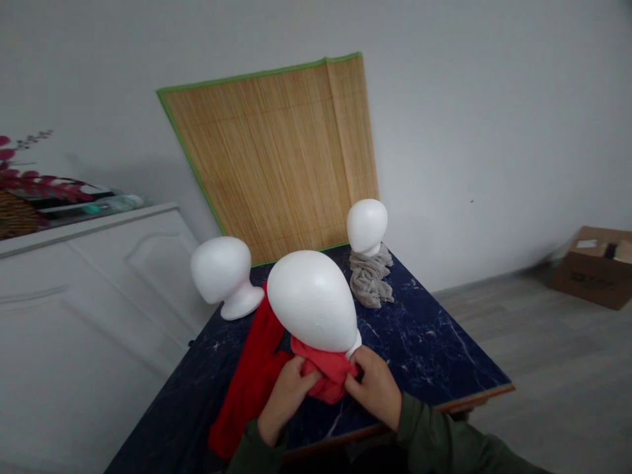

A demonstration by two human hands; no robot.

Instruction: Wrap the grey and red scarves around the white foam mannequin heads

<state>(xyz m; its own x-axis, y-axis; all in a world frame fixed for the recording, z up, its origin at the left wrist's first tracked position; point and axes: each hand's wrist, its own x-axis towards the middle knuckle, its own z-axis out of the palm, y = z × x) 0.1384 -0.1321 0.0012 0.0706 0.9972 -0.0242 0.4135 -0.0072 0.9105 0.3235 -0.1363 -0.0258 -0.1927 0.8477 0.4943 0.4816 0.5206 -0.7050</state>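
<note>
A white foam mannequin head point(313, 299) stands tilted close to me on the dark blue marbled table. Below it a coral-pink scarf point(328, 368) lies around its neck, bunched at the near side. My left hand point(291, 388) pinches the scarf from the left, thumb on the cloth. From the right, my right hand point(372, 382) grips the scarf close under the head. Both hands are closed, and the neck is mostly hidden by head and cloth. Left of my left hand lies a bright red scarf point(247, 382), stretched along the table.
Another white mannequin head point(222, 270) stands bare at the back left. At the back right, a third head point(367, 225) wears a grey scarf point(370, 280). A bamboo mat point(281, 158) leans on the wall. White cabinets point(99, 296) border the table point(419, 329); a cardboard box point(592, 266) sits on the floor.
</note>
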